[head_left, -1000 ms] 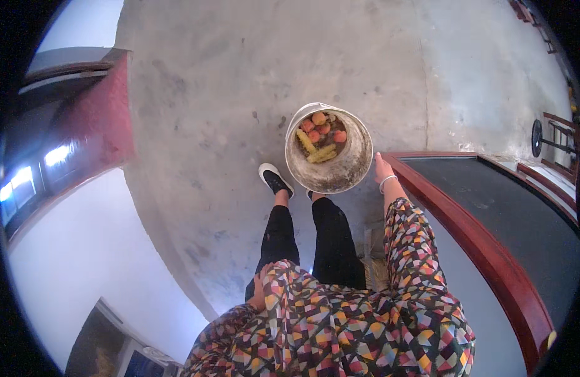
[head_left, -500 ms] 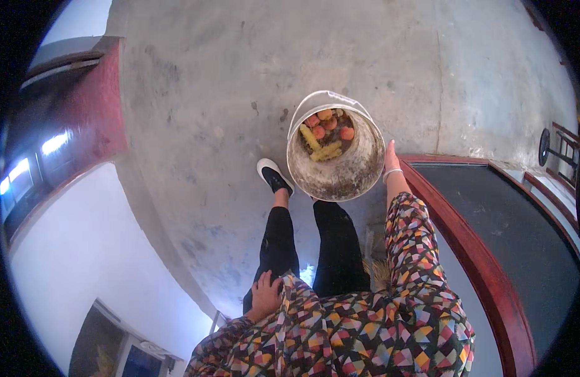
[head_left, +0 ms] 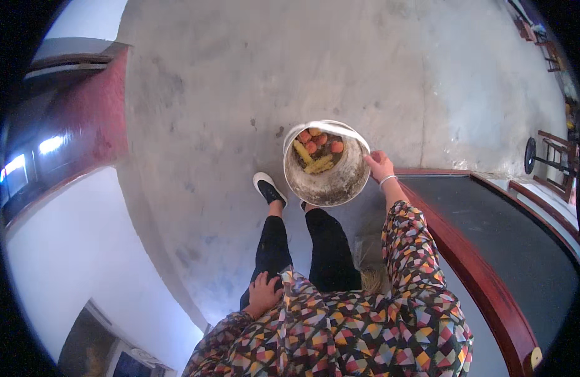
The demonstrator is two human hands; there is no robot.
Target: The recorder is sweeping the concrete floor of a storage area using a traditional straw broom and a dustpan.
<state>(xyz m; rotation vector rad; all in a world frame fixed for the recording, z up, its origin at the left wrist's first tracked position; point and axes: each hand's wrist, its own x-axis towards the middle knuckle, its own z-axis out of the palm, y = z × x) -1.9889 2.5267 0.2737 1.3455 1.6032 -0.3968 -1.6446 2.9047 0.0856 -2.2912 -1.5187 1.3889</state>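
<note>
A dirty white bucket [head_left: 346, 179] with a pale handle [head_left: 340, 130] is in front of my feet, its open top facing me. At its bottom lie several round red-orange fruits [head_left: 336, 146] and yellow corn cobs [head_left: 317, 165]. My right hand [head_left: 380, 164] is closed at the bucket's right side, thumb and fingertips on the rim near the handle's end. Whether they pinch the rim or the handle is hard to make out. Resting on my left thigh, my left hand [head_left: 263, 294] lies open with its fingers apart and holds nothing.
A dark-topped table with a red wooden edge [head_left: 450, 232] runs close along my right arm. Beyond it stands a wooden frame with a black wheel [head_left: 530, 156]. Grey concrete floor [head_left: 195, 125] stretches ahead. A white and red wall [head_left: 104, 107] is at the left.
My right hand has gone from lying straight against the bucket's side to bent fingers at its rim. The handle has swung nearer across the opening. The bucket sits slightly lower in view.
</note>
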